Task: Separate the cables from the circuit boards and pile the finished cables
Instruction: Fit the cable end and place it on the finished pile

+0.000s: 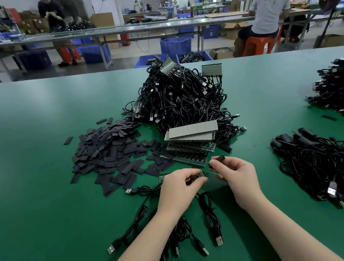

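While the left hand (181, 186) pinches a board (193, 178) and the right hand (236, 173) a sleeve (217, 160), finished cables (322, 164) lie right, a big tangle (183, 96) remaining far.

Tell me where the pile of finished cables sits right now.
In the head view the finished cable pile lies on the green table, right of the right hand.

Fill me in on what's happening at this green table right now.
A person is working cables off a circuit board strip. The left hand pinches the strip near the table; the right hand holds a small black sleeve. A tangled heap of unprocessed cables sits ahead, loose sleeves to the left, and finished cables are piled to the right.
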`<state>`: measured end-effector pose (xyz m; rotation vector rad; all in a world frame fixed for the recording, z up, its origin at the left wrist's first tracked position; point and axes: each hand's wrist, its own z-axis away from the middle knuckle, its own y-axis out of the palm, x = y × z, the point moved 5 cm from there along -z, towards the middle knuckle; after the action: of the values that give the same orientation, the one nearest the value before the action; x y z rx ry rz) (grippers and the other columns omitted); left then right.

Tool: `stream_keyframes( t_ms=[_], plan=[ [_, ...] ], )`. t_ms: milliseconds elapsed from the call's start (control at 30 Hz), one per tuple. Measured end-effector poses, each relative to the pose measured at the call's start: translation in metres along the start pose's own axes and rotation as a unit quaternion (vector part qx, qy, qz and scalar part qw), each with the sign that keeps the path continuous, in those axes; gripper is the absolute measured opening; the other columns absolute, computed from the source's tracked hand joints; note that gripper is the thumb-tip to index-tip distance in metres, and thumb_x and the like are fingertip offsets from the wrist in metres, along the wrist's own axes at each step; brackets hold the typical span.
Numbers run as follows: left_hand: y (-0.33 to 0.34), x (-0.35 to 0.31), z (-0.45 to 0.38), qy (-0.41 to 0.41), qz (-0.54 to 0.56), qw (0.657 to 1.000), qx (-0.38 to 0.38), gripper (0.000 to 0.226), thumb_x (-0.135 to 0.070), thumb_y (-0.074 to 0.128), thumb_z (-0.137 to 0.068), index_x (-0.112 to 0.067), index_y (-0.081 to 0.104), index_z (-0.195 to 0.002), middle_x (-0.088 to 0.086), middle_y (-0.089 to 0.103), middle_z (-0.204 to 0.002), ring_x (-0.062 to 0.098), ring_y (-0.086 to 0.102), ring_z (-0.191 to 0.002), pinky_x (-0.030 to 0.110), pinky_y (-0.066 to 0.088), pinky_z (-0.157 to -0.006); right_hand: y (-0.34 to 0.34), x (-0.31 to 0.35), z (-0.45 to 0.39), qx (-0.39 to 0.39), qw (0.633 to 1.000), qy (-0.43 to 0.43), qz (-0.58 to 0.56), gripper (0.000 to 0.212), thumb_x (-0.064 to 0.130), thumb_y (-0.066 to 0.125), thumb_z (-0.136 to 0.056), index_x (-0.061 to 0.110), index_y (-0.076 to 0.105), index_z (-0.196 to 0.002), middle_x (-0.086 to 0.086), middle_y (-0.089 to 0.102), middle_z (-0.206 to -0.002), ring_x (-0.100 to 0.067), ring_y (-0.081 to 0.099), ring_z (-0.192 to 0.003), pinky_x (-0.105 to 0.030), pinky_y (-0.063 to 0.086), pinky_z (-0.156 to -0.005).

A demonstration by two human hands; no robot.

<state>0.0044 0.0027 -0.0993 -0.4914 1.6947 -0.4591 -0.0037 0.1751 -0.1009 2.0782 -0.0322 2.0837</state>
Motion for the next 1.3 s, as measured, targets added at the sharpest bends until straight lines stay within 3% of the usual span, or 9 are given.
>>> stream_keyframes(
  t_ms=[67, 200, 333, 467, 633, 767, 900, 1200, 1300],
  plan=[
    [0.001, 0.001, 0.0, 0.004, -0.005, 1.0, 0.012, 0.033, -0.044, 0.074, -0.08, -0.031, 0.073, -0.111, -0.02, 0.068, -0.105, -0.008, 0.06, -0.095, 0.003, 0.043, -0.081, 0.004, -0.003, 0.001, -0.001, 1.0, -0.004, -0.006, 0.012, 0.017, 0.081, -0.081, 0.028, 0.081, -0.079, -0.004, 0.075, -0.077, -0.012, 0.063, -0.072, -0.03, 0.057, -0.076],
    [0.001, 0.0, -0.002, 0.034, -0.043, 0.998, 0.043, 0.032, -0.034, 0.071, -0.085, -0.028, 0.071, -0.115, -0.011, 0.068, -0.113, 0.0, 0.059, -0.102, 0.017, 0.045, -0.093, 0.007, -0.01, 0.002, 0.025, 1.0, -0.009, 0.01, 0.014, 0.016, 0.081, -0.08, 0.03, 0.081, -0.08, 0.003, 0.073, -0.071, -0.003, 0.062, -0.064, -0.02, 0.053, -0.065],
    [-0.001, -0.002, -0.005, 0.06, -0.061, 0.995, 0.045, 0.031, -0.033, 0.067, -0.088, -0.028, 0.07, -0.119, -0.009, 0.068, -0.108, 0.005, 0.059, -0.101, 0.025, 0.047, -0.091, 0.006, -0.012, -0.001, 0.042, 0.999, 0.001, 0.009, 0.009, 0.016, 0.082, -0.079, 0.024, 0.081, -0.083, -0.003, 0.076, -0.079, -0.011, 0.067, -0.073, -0.032, 0.056, -0.076],
    [-0.001, -0.005, -0.007, 0.076, -0.061, 0.994, 0.049, 0.029, -0.032, 0.066, -0.09, -0.03, 0.069, -0.119, -0.011, 0.069, -0.107, 0.006, 0.06, -0.101, 0.027, 0.048, -0.09, 0.006, -0.012, -0.001, 0.053, 0.999, -0.001, -0.003, 0.01, 0.015, 0.082, -0.079, 0.025, 0.081, -0.083, 0.002, 0.075, -0.075, -0.005, 0.066, -0.068, -0.02, 0.054, -0.067],
    [-0.004, -0.004, -0.008, 0.071, -0.036, 0.995, 0.055, 0.029, -0.03, 0.066, -0.09, -0.031, 0.069, -0.119, -0.012, 0.069, -0.111, 0.003, 0.06, -0.104, 0.028, 0.048, -0.094, 0.006, -0.008, 0.001, 0.071, 0.997, -0.01, -0.006, 0.019, 0.034, 0.083, -0.066, 0.027, 0.081, -0.085, 0.002, 0.073, -0.072, -0.003, 0.065, -0.066, -0.016, 0.052, -0.065],
    [-0.003, -0.005, -0.005, 0.073, -0.044, 0.995, 0.049, 0.03, -0.03, 0.066, -0.09, -0.028, 0.068, -0.121, -0.009, 0.068, -0.111, 0.005, 0.06, -0.103, 0.029, 0.048, -0.094, 0.006, -0.009, 0.002, 0.069, 0.998, -0.008, 0.005, 0.011, 0.016, 0.082, -0.078, 0.025, 0.081, -0.083, 0.0, 0.075, -0.076, -0.009, 0.067, -0.07, -0.023, 0.056, -0.07],
    [-0.002, -0.004, -0.005, 0.076, -0.047, 0.995, 0.049, 0.029, -0.03, 0.065, -0.091, -0.028, 0.069, -0.119, -0.01, 0.068, -0.111, 0.004, 0.06, -0.103, 0.027, 0.048, -0.093, 0.007, -0.009, 0.005, 0.054, 0.997, -0.021, 0.042, 0.009, 0.016, 0.082, -0.081, 0.024, 0.08, -0.082, -0.009, 0.076, -0.081, -0.016, 0.067, -0.075, -0.038, 0.057, -0.078],
    [-0.003, -0.004, -0.004, 0.073, -0.039, 0.996, 0.042, 0.027, -0.029, 0.064, -0.091, -0.033, 0.07, -0.117, -0.014, 0.068, -0.112, 0.0, 0.059, -0.104, 0.022, 0.046, -0.093, 0.007, -0.006, 0.008, 0.059, 0.997, -0.024, 0.032, 0.011, 0.015, 0.082, -0.08, 0.026, 0.08, -0.081, -0.003, 0.076, -0.08, -0.011, 0.067, -0.073, -0.023, 0.057, -0.071],
    [-0.003, -0.003, -0.004, 0.073, -0.049, 0.995, 0.044, 0.028, -0.029, 0.064, -0.092, -0.031, 0.069, -0.119, -0.012, 0.068, -0.115, 0.002, 0.059, -0.106, 0.022, 0.046, -0.094, 0.006, -0.007, 0.008, 0.054, 0.998, -0.02, 0.033, 0.005, 0.015, 0.082, -0.08, 0.02, 0.08, -0.081, -0.007, 0.076, -0.081, -0.014, 0.067, -0.074, -0.027, 0.056, -0.073]
  ],
)
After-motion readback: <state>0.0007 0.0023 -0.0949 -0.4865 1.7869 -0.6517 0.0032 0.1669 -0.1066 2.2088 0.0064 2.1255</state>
